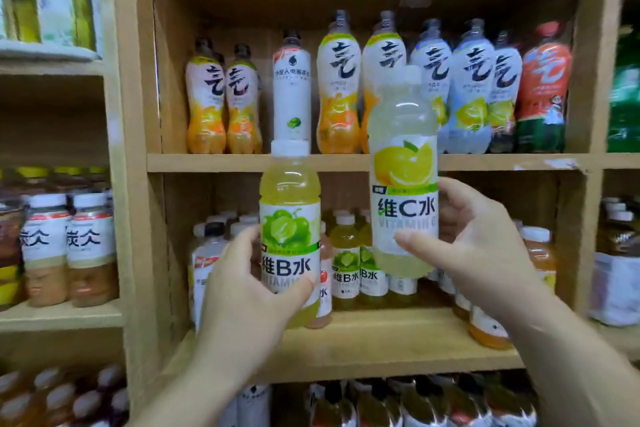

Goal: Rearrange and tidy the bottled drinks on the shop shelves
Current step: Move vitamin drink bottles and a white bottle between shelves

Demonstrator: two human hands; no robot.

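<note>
My left hand (242, 291) grips a green-yellow vitamin B water bottle (290, 218) with a lime on its label and a white cap. It is upright in front of the middle shelf (363, 347). My right hand (485, 253) holds a pale vitamin C water bottle (403, 163) with a yellow citrus label, raised higher so its cap overlaps the upper shelf's bottles. Two more vitamin B bottles (358, 263) stand at the back of the middle shelf between my hands.
The upper shelf (207, 163) carries a row of orange, white, blue and red drink bottles (337, 94). Wooden uprights (131, 184) stand on both sides. The left bay holds brown drink bottles (69, 250). Orange bottles (540, 253) stand at the middle shelf's right.
</note>
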